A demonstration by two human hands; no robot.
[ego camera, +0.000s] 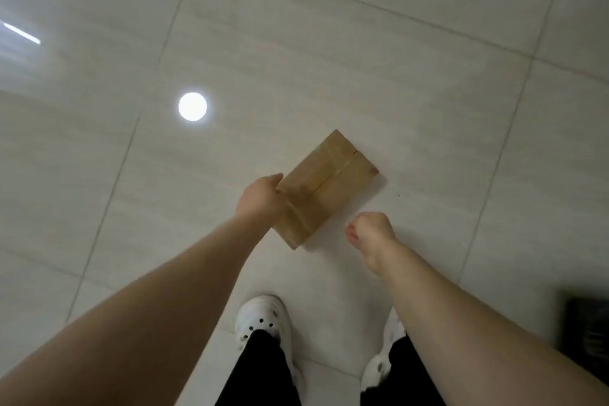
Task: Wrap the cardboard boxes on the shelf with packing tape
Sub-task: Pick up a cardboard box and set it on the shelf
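A small brown cardboard box (324,186) with shiny tape along its top seam is held above the pale tiled floor. My left hand (260,196) grips its near left edge, thumb on top and fingers hidden beneath. My right hand (370,229) hangs just right of the box's near corner, apart from it, with fingers curled and nothing visible in them. No tape roll or shelf is in view.
Glossy beige floor tiles (362,59) fill the view, with a round lamp reflection (192,106) at the left. My white shoes (263,316) and black trousers are at the bottom. A dark blurred object (586,330) sits at the right edge.
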